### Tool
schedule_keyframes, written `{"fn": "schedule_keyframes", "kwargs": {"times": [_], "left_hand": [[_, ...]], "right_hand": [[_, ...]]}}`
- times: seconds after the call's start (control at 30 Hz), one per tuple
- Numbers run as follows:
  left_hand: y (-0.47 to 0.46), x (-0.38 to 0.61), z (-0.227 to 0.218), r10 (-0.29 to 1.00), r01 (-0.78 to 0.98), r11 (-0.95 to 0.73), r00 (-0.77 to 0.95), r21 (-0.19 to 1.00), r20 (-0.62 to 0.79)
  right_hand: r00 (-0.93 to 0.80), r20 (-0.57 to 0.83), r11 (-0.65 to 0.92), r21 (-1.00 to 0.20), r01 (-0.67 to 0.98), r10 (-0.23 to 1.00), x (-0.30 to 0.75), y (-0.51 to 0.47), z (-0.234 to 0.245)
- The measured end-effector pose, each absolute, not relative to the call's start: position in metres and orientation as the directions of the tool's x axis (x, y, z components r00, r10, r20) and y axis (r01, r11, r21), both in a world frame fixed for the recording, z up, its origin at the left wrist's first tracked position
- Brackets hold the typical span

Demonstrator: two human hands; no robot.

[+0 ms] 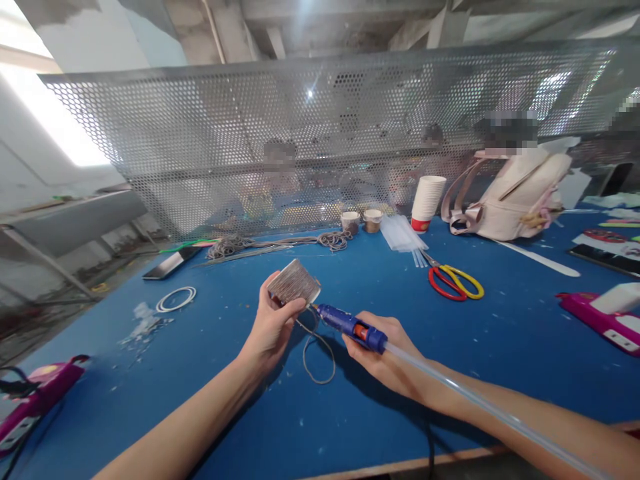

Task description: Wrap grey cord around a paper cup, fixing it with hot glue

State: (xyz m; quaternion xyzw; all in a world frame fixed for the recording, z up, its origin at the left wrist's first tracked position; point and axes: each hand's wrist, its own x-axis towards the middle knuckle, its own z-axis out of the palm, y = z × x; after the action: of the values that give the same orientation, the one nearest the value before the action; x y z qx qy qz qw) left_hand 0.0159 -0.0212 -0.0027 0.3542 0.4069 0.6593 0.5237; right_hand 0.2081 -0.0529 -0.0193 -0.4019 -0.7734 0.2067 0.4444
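Note:
My left hand (276, 320) grips a small cup-shaped piece wrapped in grey-brown cord (295, 283), tilted on its side above the table. A loose length of cord (320, 381) hangs from it in a loop. In my right hand (385, 353) is a blue hot glue gun (345, 322), its nozzle at the lower right edge of the wrapped piece. Whether the nozzle touches it I cannot tell. A long clear glue stick (480, 398) runs out of the gun's back, over my right forearm.
On the blue table (240, 427) lie red-and-yellow scissors (456, 283), bundled cord (230, 247), clear glue sticks (400, 233) and a white ring (176, 299). Paper cups (427, 203) and a backpack (515, 193) stand before a perforated metal screen (200, 147). Magenta power strips (603, 320) flank me.

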Motion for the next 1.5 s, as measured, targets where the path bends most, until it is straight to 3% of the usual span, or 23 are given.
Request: {"fn": "schedule_keyframes", "kwargs": {"times": [0.63, 0.9, 1.2, 1.37, 1.5], "left_hand": [[-0.023, 0.016, -0.001, 0.981, -0.405, -0.118, -0.19, 0.907, 0.042], [-0.022, 0.012, -0.002, 0.987, -0.432, -0.109, -0.156, 0.895, 0.045], [-0.024, 0.011, 0.002, 0.993, -0.45, -0.084, -0.111, 0.889, 0.038], [-0.024, 0.01, 0.002, 0.993, -0.436, -0.076, -0.115, 0.897, 0.029], [-0.023, 0.008, 0.001, 0.997, -0.452, -0.059, -0.079, 0.89, 0.026]], "right_hand": [[-0.307, 0.529, 0.61, -0.646, 0.459, 0.791, 0.211, -0.054, -0.017], [-0.235, 0.453, 0.509, -0.736, 0.447, 0.86, 0.211, -0.055, -0.008], [-0.209, 0.407, 0.457, -0.786, 0.415, 0.889, 0.212, -0.054, -0.009], [-0.264, 0.435, 0.509, -0.754, 0.415, 0.861, 0.211, -0.056, -0.007], [-0.222, 0.38, 0.439, -0.807, 0.395, 0.898, 0.211, -0.055, -0.005]]}}
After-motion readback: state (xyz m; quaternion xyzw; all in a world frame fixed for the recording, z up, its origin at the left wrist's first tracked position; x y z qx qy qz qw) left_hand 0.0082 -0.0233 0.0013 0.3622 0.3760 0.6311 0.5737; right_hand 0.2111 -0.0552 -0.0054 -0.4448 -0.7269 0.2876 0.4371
